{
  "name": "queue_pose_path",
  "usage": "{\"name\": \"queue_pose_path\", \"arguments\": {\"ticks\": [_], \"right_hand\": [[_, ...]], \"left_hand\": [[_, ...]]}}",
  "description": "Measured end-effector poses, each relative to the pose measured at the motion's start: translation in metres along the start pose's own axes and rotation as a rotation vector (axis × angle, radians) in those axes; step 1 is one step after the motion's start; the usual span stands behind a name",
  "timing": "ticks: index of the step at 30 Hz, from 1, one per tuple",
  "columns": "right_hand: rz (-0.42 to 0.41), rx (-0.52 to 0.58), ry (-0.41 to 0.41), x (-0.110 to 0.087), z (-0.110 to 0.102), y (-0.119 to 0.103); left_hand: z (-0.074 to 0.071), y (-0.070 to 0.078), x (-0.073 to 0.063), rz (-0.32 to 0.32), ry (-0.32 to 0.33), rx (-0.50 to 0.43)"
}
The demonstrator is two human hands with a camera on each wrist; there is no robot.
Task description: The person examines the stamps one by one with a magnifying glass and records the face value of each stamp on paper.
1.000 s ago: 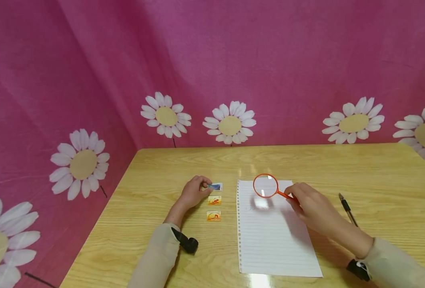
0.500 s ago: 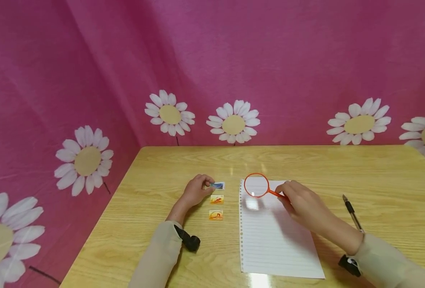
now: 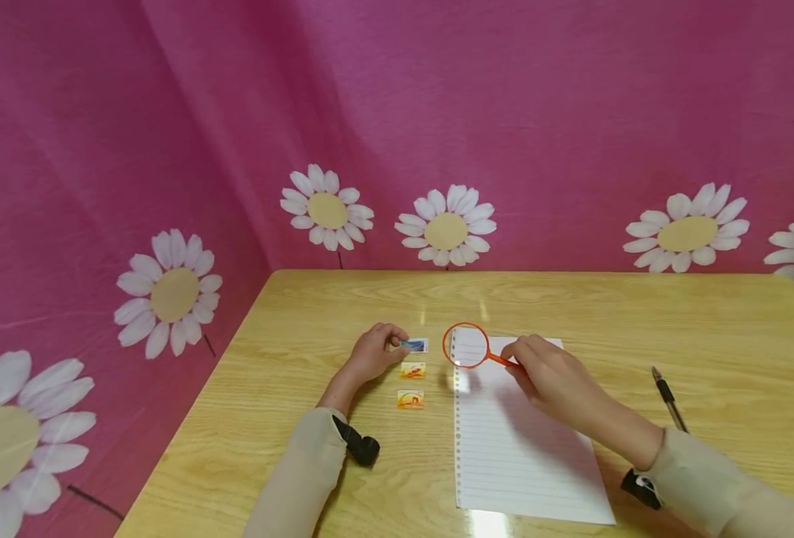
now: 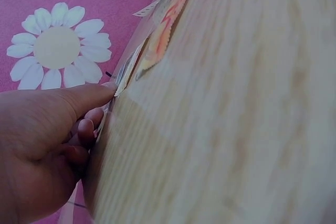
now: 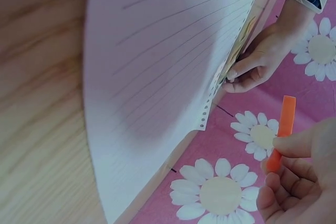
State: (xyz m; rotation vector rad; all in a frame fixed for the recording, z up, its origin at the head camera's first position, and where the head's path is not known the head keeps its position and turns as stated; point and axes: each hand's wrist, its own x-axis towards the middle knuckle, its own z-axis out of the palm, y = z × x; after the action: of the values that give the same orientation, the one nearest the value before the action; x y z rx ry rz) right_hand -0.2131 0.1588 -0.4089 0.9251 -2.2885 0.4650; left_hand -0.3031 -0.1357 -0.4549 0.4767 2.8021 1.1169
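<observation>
My left hand [image 3: 373, 353] pinches the left end of a blue postage stamp [image 3: 416, 345] between thumb and fingers at the tabletop. Below it in the head view lie two yellow-orange stamps, a middle one [image 3: 413, 370] and a lower one [image 3: 410, 400]; a perforated edge shows on the orange stamp [image 4: 165, 30] in the left wrist view. With thumb and fingers, my right hand [image 3: 550, 372] holds a red-orange magnifying glass [image 3: 498, 360] by its handle. Its round lens is raised over the left margin of a lined sheet of paper [image 3: 525, 456].
The sheet lies right of the stamps, with punched holes down its left side. A black pen [image 3: 668, 396] rests on the wooden table [image 3: 370, 291] at the right. Behind stands a pink curtain [image 3: 538, 112] with big daisies.
My right hand has carried the magnifying glass leftward, from over the sheet's upper part to its left edge. The left hand stays at the blue stamp. The head view has turned slightly left.
</observation>
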Motion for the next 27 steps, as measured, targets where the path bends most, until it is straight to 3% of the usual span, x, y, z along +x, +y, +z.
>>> {"name": "queue_pose_path", "arguments": {"ticks": [13,27], "right_hand": [[-0.056,0.016,-0.011,0.013,0.011,-0.006],[-0.064,0.027,0.015,0.021,0.022,-0.018]], "left_hand": [[0.001,-0.001,0.001,0.004,0.0,0.013],[0.0,0.001,0.0,0.001,0.001,0.001]]}}
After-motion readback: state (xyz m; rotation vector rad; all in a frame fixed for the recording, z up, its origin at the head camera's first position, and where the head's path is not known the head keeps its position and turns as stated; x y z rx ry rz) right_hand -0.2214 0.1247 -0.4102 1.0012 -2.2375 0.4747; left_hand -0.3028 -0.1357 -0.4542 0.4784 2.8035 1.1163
